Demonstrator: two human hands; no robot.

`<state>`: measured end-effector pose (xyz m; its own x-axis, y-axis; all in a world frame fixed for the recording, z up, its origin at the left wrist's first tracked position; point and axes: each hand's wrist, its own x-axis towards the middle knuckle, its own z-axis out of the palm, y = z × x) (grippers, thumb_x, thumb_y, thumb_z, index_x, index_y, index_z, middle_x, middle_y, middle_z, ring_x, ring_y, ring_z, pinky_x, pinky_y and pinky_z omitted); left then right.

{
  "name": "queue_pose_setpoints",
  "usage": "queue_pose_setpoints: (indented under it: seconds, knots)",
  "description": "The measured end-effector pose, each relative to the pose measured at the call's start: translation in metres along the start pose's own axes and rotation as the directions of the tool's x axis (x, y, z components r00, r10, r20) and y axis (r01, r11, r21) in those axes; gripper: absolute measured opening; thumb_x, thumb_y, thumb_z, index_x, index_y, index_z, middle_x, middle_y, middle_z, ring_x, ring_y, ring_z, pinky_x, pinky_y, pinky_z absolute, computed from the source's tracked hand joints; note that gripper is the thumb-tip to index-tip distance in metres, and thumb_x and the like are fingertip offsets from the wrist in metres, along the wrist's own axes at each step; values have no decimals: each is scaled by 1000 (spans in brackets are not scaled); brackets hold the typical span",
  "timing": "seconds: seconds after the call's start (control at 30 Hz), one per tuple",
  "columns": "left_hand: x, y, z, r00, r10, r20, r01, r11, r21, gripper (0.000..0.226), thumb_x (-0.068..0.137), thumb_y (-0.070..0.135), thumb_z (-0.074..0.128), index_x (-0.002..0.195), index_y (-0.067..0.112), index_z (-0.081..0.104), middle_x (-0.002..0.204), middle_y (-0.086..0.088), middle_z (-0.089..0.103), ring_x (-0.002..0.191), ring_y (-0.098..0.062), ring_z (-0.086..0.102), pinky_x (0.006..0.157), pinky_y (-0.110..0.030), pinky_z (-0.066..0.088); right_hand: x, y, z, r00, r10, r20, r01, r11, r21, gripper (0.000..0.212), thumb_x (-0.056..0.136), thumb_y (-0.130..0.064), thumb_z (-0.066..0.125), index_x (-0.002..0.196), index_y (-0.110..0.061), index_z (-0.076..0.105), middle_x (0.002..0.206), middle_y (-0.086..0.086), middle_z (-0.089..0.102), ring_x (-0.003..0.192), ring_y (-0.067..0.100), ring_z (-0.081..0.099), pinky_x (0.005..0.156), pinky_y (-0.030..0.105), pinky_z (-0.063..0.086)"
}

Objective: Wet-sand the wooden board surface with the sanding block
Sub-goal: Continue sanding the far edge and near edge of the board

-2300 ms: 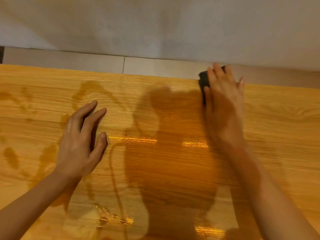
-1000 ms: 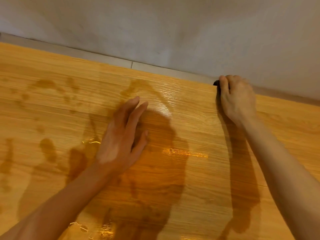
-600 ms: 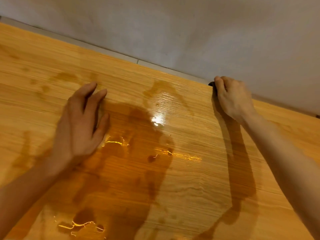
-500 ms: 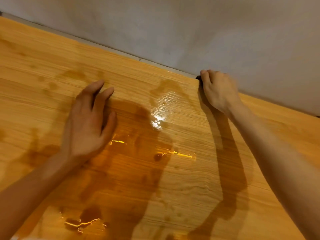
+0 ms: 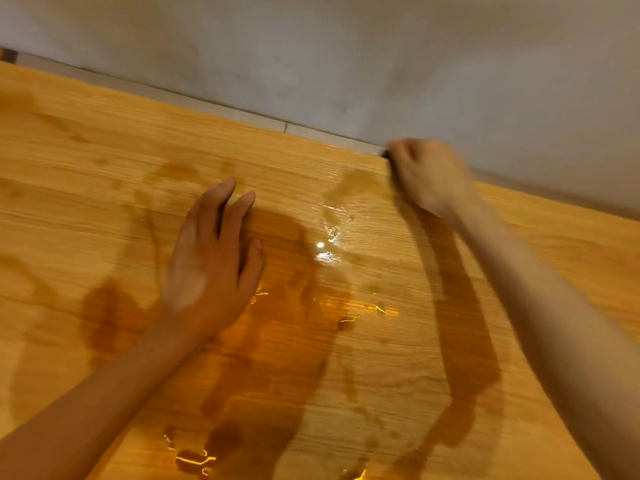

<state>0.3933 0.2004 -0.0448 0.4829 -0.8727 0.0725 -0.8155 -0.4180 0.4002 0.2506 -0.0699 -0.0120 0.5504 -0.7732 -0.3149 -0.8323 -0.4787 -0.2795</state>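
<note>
Wood-grain board (image 5: 104, 174), light yellow-brown, fills most of the head view and runs at a slant beneath a pale grey wall (image 5: 415, 64); a narrow light strip (image 5: 242, 114) lies between the board's far edge and the wall. Wet patches (image 5: 277, 323) darken the middle and near part of the surface, with bright glints of standing water near the centre and at the bottom edge. Left hand (image 5: 211, 268) lies palm down on the wet area, fingers straight and slightly apart, pressing flat on the wood and holding nothing. Right hand (image 5: 426, 174) sits at the far edge of the board, close to the wall, and is blurred. Its grip is curled round the sanding block (image 5: 385, 154), of which only a small dark corner shows at the fingertips; the rest of the block is hidden under the hand. The block is at the board's far edge, well apart from the left hand. Both forearms enter from the bottom of the view, and their shadows fall across the wet wood.
</note>
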Motion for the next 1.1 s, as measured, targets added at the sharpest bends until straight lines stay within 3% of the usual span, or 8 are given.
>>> queue_pose_setpoints:
  seconds: [0.2,0.3,0.43,0.57,0.73,0.83,0.97,1.1]
  knots:
    - [1,1,-1,999,-7,40,5,999,38,54,100,33,38,146,5,42,157,-19,33,147,-38,31,122,-32,15,-22,50,-24,957,281,-72,-283,959,-9,49,102,-36,33,95,0,66,107,35,63,99,48,58,80,43,45]
    - [2,1,-4,999,3,40,-4,999,40,53,101,32,38,146,4,42,156,-20,33,146,-38,32,119,-40,22,-2,-13,-1,990,134,-34,-132,989,69,45,101,-35,36,92,-4,67,104,28,66,97,43,59,77,40,44]
    - [1,3,-4,998,-9,61,6,999,50,54,100,32,37,146,3,42,157,-20,33,147,-38,32,119,-42,23,15,-78,17,988,-135,72,119,975,190,44,101,-38,40,63,-19,53,70,3,59,75,29,55,68,36,43]
    - [1,4,-5,997,-17,72,14,999,41,55,100,32,36,146,3,43,157,-19,32,148,-38,31,118,-45,26,-5,-38,7,974,-221,-47,226,955,193,34,100,-38,44,104,-18,70,106,4,71,101,26,62,87,42,49]
    - [0,3,-4,998,2,58,-3,1000,18,52,100,29,40,145,3,43,156,-20,33,147,-39,32,117,-48,31,-38,49,-6,957,116,-264,-50,968,246,35,100,-30,47,122,-8,65,132,7,60,125,22,53,101,26,37]
    - [0,3,-5,998,16,58,-17,1000,23,52,100,28,41,145,2,43,156,-21,33,147,-40,32,118,-47,29,-38,35,10,938,176,-299,-96,960,262,40,102,-27,44,135,-7,54,146,7,47,139,23,37,117,33,27]
    - [0,3,-4,998,25,54,-26,1000,14,51,100,25,43,145,1,43,156,-22,33,146,-40,32,118,-46,29,-81,-2,35,895,181,-408,-64,957,283,41,103,-18,42,142,-8,44,153,5,37,147,20,22,121,31,18]
    - [0,3,-4,998,35,46,-36,999,19,50,100,23,44,144,-1,43,155,-24,34,146,-42,33,117,-50,33,-160,-15,66,936,-7,-351,84,976,203,41,101,-11,46,142,-9,44,153,3,35,147,19,19,121,35,21]
